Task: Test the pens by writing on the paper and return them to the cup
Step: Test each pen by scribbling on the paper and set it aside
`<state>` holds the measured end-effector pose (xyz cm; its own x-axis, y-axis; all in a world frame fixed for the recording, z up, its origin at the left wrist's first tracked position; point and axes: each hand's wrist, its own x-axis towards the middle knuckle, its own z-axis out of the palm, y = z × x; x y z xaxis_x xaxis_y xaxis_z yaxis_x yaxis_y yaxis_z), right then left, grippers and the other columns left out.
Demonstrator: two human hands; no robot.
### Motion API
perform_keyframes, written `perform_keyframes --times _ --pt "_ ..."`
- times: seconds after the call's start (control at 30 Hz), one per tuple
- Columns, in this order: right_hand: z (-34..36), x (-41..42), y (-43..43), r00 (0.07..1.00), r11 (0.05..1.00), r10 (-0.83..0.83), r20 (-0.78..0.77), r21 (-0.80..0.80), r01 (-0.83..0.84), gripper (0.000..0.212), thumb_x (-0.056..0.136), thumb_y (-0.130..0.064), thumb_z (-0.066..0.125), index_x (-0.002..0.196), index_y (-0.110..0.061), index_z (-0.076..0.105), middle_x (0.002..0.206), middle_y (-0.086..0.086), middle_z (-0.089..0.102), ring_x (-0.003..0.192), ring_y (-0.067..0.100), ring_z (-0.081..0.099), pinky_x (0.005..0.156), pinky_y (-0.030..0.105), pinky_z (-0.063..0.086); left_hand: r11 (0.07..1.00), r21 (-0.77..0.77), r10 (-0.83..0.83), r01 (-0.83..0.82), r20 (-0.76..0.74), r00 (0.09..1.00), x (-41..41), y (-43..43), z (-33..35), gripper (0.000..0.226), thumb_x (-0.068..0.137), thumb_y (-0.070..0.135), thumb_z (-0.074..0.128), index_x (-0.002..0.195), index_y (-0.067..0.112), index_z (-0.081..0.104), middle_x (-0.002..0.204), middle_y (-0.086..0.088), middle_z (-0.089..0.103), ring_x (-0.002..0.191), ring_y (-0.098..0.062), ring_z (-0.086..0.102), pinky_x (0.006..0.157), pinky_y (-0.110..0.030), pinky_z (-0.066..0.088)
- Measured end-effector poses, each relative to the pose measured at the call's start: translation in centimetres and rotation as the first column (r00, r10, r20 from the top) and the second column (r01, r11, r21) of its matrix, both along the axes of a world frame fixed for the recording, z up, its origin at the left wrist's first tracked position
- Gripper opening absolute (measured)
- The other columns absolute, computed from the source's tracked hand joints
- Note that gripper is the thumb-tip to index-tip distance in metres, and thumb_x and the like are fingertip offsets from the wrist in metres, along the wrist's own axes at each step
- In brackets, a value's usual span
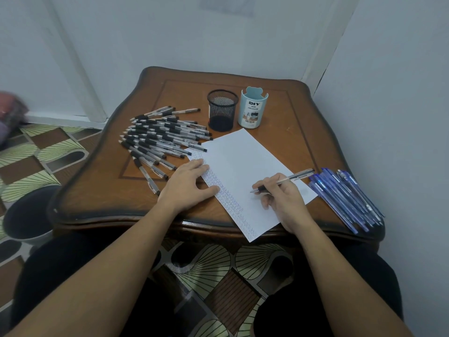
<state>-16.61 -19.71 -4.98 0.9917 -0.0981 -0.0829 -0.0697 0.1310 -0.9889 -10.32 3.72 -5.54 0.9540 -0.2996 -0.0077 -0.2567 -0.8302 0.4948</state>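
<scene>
Right now, through the head camera, I see my right hand (283, 198) closed around a clear pen (283, 181) in a writing grip, fingers pinching the barrel near its dark grip section. The tip is down on the white paper (243, 164), about midway along the sheet, while the capless back end points toward the right edge of the table (102, 190). My left hand (188, 184) lies flat and open, holding nothing, palm down on the paper's left margin, where a column of small written marks runs the length of the sheet. The sheet sits at an angle, and its near corner hangs just past the table's front edge.

Toward the back of the table stand two holders side by side: a black mesh cup (222, 110), which looks empty from here, and just beside it on the right a light blue desk organizer (253, 108) with a printed label. Along the left side lies a big fanned pile of clear pens with black grips (158, 139), its nearest pens touching the paper's far left corner. At the right front corner sits a bundle of blue pens (345, 198), close to the sheet's right edge.
</scene>
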Motion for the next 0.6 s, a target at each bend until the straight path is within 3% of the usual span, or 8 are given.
perform_keyframes --times 0.1,0.17,0.23,0.3,0.43,0.53,0.6 --pt "0.01 0.18 -0.11 0.999 0.996 0.037 0.014 0.077 -0.038 0.015 0.091 -0.020 0.058 0.093 -0.009 0.047 0.075 0.009 0.070 0.059 0.022 0.053 0.049 0.022 0.042 1.000 -0.006 -0.005 0.005 0.003 1.000 -0.01 0.06 -0.05 0.075 0.085 0.059 0.061 0.147 0.024 0.040 0.158 0.006 0.027 0.145 -0.013 0.020 0.117 -0.036 0.017" --pt "0.03 0.36 -0.16 0.997 0.996 0.073 -0.011 0.058 -0.072 0.043 0.083 -0.025 0.062 0.119 -0.012 0.042 0.072 0.009 0.069 0.055 0.019 0.055 0.048 0.022 0.042 1.000 -0.009 -0.005 0.005 0.002 1.000 -0.03 0.07 -0.02 0.075 0.085 0.058 0.061 0.147 0.023 0.040 0.158 0.006 0.027 0.145 -0.013 0.020 0.117 -0.036 0.017" --pt "-0.18 0.56 -0.32 0.994 0.994 0.099 -0.038 0.047 -0.097 0.083 0.078 -0.032 0.071 0.143 -0.024 0.021 0.073 0.012 0.069 0.055 0.019 0.056 0.050 0.024 0.044 1.000 -0.012 -0.005 0.005 -0.001 1.000 -0.05 0.07 -0.01 0.074 0.085 0.058 0.061 0.147 0.023 0.040 0.158 0.006 0.027 0.145 -0.013 0.020 0.117 -0.036 0.017" --pt "-0.35 0.71 -0.43 0.990 0.989 0.132 -0.038 0.066 -0.130 0.108 0.071 -0.041 0.081 0.145 -0.038 0.002 0.075 0.015 0.070 0.057 0.022 0.058 0.051 0.026 0.047 1.000 -0.013 -0.005 0.005 0.002 1.000 -0.06 0.08 0.00 0.075 0.085 0.058 0.061 0.147 0.023 0.040 0.158 0.006 0.027 0.145 -0.013 0.020 0.117 -0.036 0.017" --pt "-0.31 0.95 -0.49 0.990 0.990 0.129 -0.054 0.068 -0.126 0.098 0.085 -0.021 0.064 0.153 -0.028 -0.005 0.079 0.021 0.070 0.060 0.031 0.059 0.054 0.030 0.051 1.000 -0.020 -0.010 0.010 0.006 1.000 -0.05 0.09 0.04 0.074 0.085 0.057 0.062 0.147 0.022 0.040 0.158 0.006 0.027 0.145 -0.014 0.020 0.117 -0.035 0.017" --pt "-0.19 0.88 -0.31 0.992 0.991 0.113 -0.048 0.073 -0.109 0.082 0.094 -0.010 0.056 0.149 -0.034 0.000 0.085 0.020 0.064 0.066 0.035 0.057 0.056 0.030 0.052 1.000 -0.021 -0.010 0.010 0.003 1.000 -0.01 0.10 0.04 0.074 0.085 0.058 0.062 0.147 0.022 0.041 0.158 0.006 0.027 0.145 -0.014 0.020 0.117 -0.036 0.017" --pt "-0.02 0.82 -0.25 0.996 0.996 0.080 -0.033 0.041 -0.078 0.075 0.098 -0.003 0.052 0.154 -0.021 0.004 0.088 0.015 0.056 0.066 0.033 0.057 0.056 0.030 0.051 1.000 -0.015 -0.010 0.010 0.001 1.000 0.02 0.07 0.04 0.075 0.085 0.058 0.061 0.147 0.023 0.040 0.158 0.006 0.027 0.145 -0.014 0.020 0.117 -0.036 0.018"
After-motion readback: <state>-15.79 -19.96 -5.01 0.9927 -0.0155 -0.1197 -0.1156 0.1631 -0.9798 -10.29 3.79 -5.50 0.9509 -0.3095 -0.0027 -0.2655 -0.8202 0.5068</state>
